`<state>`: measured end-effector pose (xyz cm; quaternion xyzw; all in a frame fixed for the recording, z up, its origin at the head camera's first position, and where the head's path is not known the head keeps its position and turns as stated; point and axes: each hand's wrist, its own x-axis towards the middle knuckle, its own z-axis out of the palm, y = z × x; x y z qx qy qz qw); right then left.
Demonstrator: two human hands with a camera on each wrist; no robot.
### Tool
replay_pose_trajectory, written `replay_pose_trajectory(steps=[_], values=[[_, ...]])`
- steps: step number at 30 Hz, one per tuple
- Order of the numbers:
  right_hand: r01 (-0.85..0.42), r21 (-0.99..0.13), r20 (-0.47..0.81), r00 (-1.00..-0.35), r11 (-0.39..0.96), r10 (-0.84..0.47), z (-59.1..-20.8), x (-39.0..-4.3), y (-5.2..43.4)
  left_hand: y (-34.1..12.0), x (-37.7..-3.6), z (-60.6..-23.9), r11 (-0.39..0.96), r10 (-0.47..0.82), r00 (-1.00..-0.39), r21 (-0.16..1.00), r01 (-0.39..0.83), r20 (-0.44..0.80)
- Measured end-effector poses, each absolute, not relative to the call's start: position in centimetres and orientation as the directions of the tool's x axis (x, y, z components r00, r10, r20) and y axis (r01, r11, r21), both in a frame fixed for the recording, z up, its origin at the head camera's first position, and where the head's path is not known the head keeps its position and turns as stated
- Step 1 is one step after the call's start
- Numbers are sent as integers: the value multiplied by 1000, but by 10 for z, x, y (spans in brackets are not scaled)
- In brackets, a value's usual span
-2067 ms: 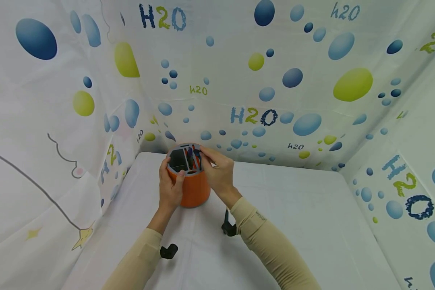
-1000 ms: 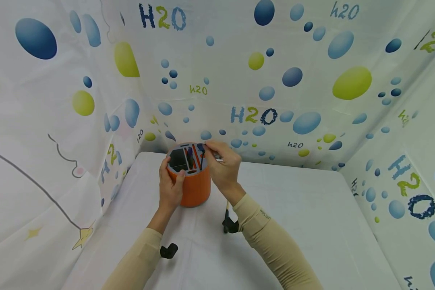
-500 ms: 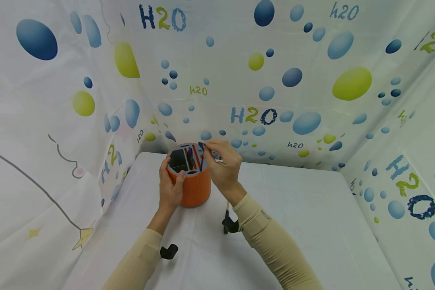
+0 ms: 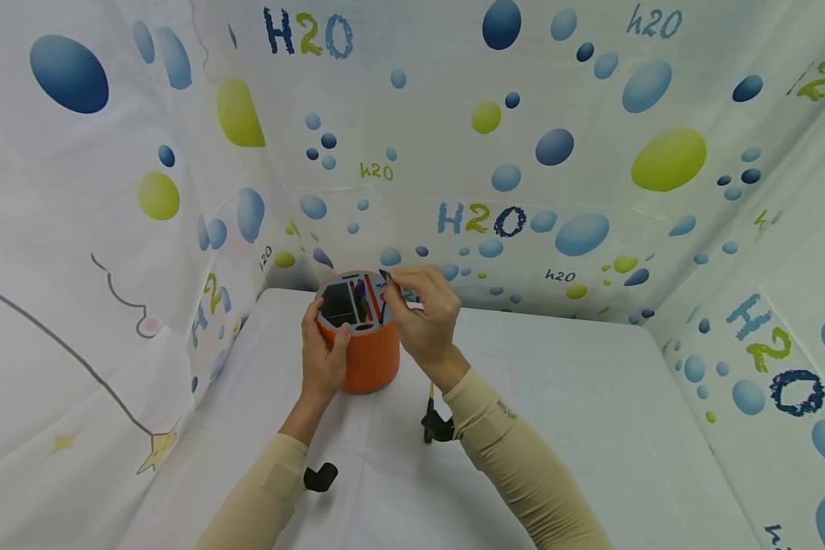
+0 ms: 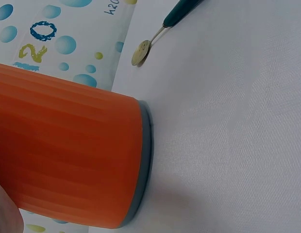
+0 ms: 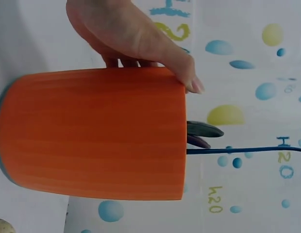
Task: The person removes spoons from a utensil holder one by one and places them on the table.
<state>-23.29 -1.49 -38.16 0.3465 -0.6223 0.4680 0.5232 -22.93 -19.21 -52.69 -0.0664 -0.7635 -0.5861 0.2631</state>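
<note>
An orange ribbed cylindrical desk organizer (image 4: 370, 363) with a grey divided top stands on the white table. My left hand (image 4: 325, 359) grips it from the left side, thumb (image 6: 192, 80) at the rim. My right hand (image 4: 426, 313), over the right of the top, pinches a thin dark blue rod (image 6: 247, 150) that rises from the organizer. The rod's upper end leaves the right wrist view, and its kind cannot be told. A green leaf-shaped tip (image 6: 205, 129) and a purple tip (image 6: 198, 141) poke out of the organizer beside the rod.
On the table near the right wrist lies a tool with a dark green handle (image 5: 182, 10), a thin shaft and a round gold-coloured head (image 5: 141, 52). Black wrist cameras hang under both forearms. A printed white sheet (image 4: 419, 122) walls the table behind and at the sides.
My right hand has moved a little right and up from the organizer's top with the rod, then barely shifted in the last second. My left hand keeps its grip in place.
</note>
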Motion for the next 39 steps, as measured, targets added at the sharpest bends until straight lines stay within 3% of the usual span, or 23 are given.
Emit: replay_pose_trajectory(steps=[14,30,39], values=[[-916,-200,980,-180,347,88,-374,-225,-14,-194,-232,-536,306,-216,-850,860,409,481],[-914,-234,970,-197,331,144,-366,-223,-10,-193,-229,-532,312,-207,-857,862,400,473],[-914,-214,971,-161,344,176,-362,-227,-8,-193,-229,-533,311,-203,-850,855,414,486]])
